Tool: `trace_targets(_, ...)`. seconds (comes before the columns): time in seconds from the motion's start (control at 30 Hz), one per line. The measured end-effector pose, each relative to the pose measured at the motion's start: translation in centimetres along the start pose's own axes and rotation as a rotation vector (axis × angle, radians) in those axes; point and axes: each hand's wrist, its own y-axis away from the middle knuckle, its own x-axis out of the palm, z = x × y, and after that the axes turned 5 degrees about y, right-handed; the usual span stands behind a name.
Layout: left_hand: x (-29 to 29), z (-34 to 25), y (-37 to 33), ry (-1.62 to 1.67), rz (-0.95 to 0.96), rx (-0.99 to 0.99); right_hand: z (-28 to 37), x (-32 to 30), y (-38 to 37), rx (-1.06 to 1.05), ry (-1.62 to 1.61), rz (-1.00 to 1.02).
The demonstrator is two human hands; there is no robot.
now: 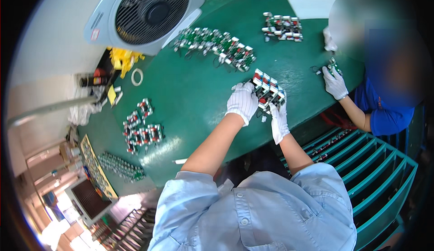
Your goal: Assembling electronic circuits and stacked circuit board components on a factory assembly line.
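Both my hands wear white gloves. Between them is a cluster of small circuit board assemblies point(267, 88), with white, red and black parts, held just over the green table. My left hand point(243, 102) grips the cluster's left side, its fingers curled around the edge. My right hand point(279, 120) closes on the lower right corner, the thumb near a thin dark wire. Beyond my hands, a long curved row of similar circuit boards point(214, 45) lies on the table. Another group of boards point(282, 27) rests farther back to the right.
A large grey fan point(151, 9) stands at the far left, near yellow material point(123, 60) and a tape ring point(137, 77). More boards point(142, 133) lie at left. At right, a co-worker's gloved hand point(335, 84) holds a small board above a teal rack point(379, 169).
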Motion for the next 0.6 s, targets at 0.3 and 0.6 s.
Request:
trace_targets(0.3,-2.6,7.5,17.3,-0.076,-0.43,0.041,-2.8,4.2,11.2,-0.124,0.181,0.475)
trace_targets(0.6,-3.7,12.5,39.7,0.105,-0.82,-0.502,-16.7,4.0,22.0,-0.472,0.702,1.157)
